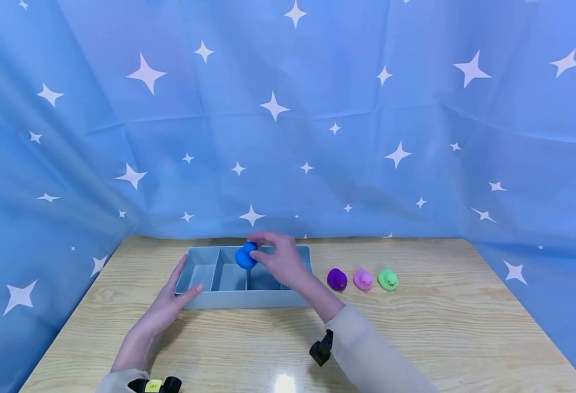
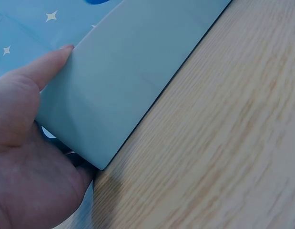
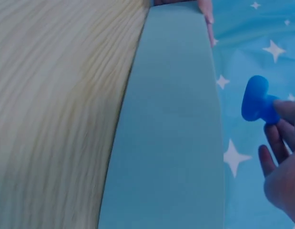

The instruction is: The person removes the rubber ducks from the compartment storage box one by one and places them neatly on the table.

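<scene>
A grey-blue divided box lies lengthwise on the table. My left hand grips its left end, the thumb at the front rim and the fingers along the end wall. In the left wrist view, the thumb touches the top edge of the box. Above the middle compartments, my right hand pinches a blue rubber duck between thumb and fingers. Seen from the right wrist, the duck is held above the rim, apart from the box. My right hand hides part of the right-hand compartments.
To the right of the box, a purple duck, a pink duck and a green duck stand in a row on the wooden table. A blue star-patterned cloth hangs behind the table and along its sides.
</scene>
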`<state>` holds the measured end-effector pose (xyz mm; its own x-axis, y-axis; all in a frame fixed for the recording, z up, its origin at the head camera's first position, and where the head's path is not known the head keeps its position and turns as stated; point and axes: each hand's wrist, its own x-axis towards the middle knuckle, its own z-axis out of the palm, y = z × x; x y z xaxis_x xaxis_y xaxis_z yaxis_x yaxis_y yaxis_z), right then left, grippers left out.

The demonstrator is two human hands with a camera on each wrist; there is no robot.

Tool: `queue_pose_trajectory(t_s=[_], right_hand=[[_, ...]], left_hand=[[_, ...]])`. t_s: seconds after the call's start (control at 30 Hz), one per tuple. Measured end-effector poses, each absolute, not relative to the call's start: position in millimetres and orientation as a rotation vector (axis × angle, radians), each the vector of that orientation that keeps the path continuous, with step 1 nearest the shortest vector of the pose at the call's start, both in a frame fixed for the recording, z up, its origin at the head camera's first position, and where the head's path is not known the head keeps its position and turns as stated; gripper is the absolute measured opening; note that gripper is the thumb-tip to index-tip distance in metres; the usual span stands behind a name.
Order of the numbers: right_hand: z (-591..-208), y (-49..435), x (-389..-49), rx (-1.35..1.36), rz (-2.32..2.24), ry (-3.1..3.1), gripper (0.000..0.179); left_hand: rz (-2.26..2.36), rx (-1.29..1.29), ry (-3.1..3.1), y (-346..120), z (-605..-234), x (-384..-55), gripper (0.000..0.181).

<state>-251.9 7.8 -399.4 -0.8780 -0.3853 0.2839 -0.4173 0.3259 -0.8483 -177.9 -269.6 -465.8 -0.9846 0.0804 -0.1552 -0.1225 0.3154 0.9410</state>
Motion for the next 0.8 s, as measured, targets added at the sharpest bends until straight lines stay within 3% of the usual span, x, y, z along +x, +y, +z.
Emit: queue_pose_trajectory(t_s=[0.8], right_hand=[[-415.5, 100.6, -217.3, 0.692, 1.27, -2.6, 0.035]], left_hand=[[1.757, -0.03, 2.375, -270.1, -465.1, -176.9, 0.093]])
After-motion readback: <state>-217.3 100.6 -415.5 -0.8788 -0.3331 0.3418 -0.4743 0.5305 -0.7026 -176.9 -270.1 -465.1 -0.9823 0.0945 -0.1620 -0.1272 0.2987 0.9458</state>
